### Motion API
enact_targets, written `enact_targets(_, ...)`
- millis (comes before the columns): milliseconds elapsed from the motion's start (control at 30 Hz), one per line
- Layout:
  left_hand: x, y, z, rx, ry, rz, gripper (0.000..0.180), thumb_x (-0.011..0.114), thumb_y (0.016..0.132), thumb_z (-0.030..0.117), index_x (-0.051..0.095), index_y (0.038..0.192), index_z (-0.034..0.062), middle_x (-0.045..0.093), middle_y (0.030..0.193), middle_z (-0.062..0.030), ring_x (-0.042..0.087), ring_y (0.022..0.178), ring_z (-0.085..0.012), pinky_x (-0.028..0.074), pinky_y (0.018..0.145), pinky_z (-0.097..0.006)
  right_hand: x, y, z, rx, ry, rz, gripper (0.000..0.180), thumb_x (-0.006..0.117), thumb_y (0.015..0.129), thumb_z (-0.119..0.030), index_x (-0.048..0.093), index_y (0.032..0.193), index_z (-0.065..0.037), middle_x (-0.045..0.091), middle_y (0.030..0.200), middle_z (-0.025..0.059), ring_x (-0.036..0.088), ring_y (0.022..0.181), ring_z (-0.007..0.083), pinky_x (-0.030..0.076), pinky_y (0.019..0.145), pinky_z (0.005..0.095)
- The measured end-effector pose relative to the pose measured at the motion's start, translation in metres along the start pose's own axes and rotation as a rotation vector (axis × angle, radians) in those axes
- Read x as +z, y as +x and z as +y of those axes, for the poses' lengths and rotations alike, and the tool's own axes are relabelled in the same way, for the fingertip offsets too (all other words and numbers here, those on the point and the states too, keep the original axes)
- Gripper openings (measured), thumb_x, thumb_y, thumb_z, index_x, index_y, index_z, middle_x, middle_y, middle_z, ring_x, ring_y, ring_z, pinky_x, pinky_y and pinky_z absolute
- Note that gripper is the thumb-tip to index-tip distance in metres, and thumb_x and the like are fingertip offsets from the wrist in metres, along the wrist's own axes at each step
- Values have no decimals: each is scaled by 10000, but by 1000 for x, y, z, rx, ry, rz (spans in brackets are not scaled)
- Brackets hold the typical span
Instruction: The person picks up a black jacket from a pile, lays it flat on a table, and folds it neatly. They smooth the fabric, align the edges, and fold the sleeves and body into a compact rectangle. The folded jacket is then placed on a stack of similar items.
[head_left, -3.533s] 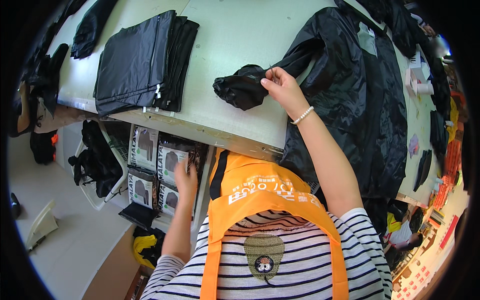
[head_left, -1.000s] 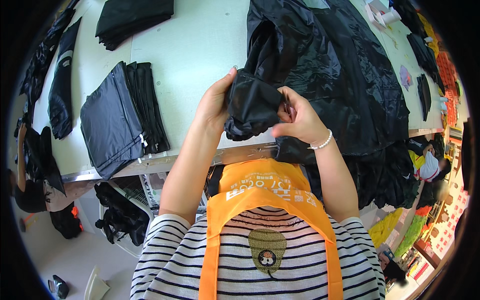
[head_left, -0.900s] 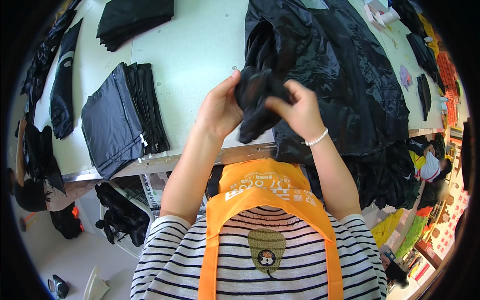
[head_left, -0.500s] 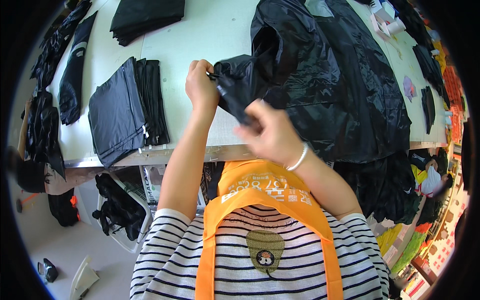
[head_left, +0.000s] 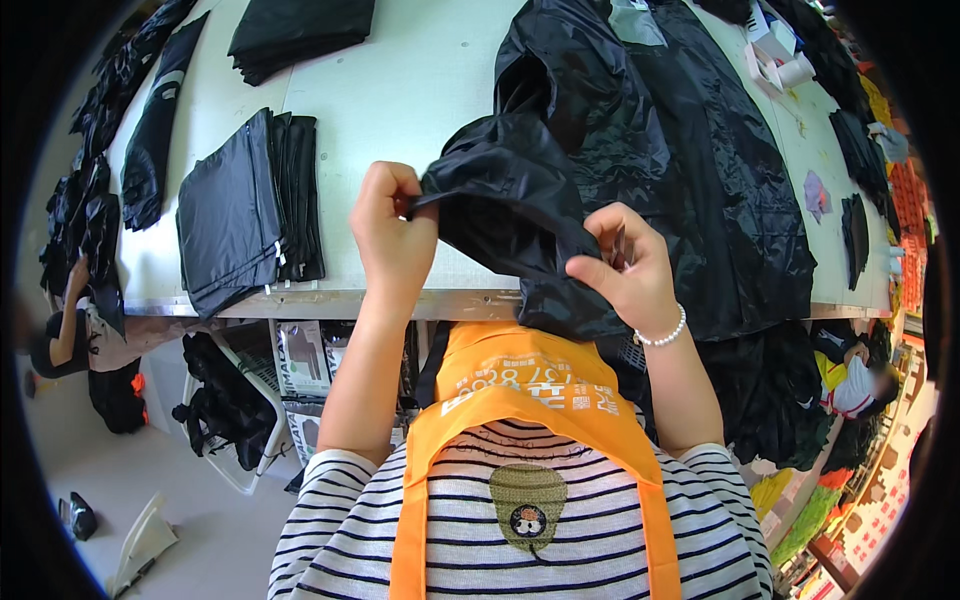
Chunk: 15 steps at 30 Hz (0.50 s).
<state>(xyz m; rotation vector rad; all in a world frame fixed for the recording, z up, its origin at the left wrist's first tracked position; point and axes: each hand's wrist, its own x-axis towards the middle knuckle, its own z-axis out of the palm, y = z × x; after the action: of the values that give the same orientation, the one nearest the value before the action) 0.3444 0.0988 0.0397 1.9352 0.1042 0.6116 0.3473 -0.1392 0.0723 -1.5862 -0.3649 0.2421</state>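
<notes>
A shiny black jacket (head_left: 700, 200) lies spread over the table, its near part lifted and bunched between my hands. My left hand (head_left: 392, 225) is closed, pinching the left edge of a gathered opening (head_left: 505, 225) in the fabric. My right hand (head_left: 635, 270) grips the right side of that opening between thumb and fingers. A small dark, thin piece, perhaps metal, shows among my right fingers; its kind is not clear. Loose black fabric (head_left: 570, 310) hangs below the opening, over the table's front edge.
A stack of folded black pieces (head_left: 235, 215) lies to the left, with another folded black pile (head_left: 300, 35) behind it. A white holder with a roll (head_left: 790, 70) stands at the far right. Under the table is a white basket (head_left: 265, 440). Other people (head_left: 75, 335) are at both sides.
My right hand, blurred before, has moved right and now grips the fabric. The bunched opening is spread wider between both hands. My left hand has come slightly nearer.
</notes>
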Motion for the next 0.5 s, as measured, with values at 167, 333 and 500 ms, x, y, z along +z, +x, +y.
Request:
enact_targets(167,-9,-17,27,46,-98,-189,321,705,672,-124,438,730,45,433,744,5,386,673,-71,339,593,-180,-27,-15,-13,-31,75,-52,264,785,724,-26,548,833,-67,486,705,-79,293,542,-7,227,481,167)
enact_targets(333,4,-26,36,177,70,7,302,693,596,-137,470,717,29,481,690,-39,437,563,-122,365,483,-220,-27,-27,-12,-290,-605,271,233,751,710,9,529,752,-46,559,634,19,497,479,41,385,457,184)
enact_targets(500,27,-38,55,15,-69,-238,321,647,638,-192,460,773,31,492,761,-24,480,693,-90,447,609,-204,-40,-20,-5,-254,-372,635,276,687,779,-23,427,694,-61,423,597,-54,333,521,4,287,466,181)
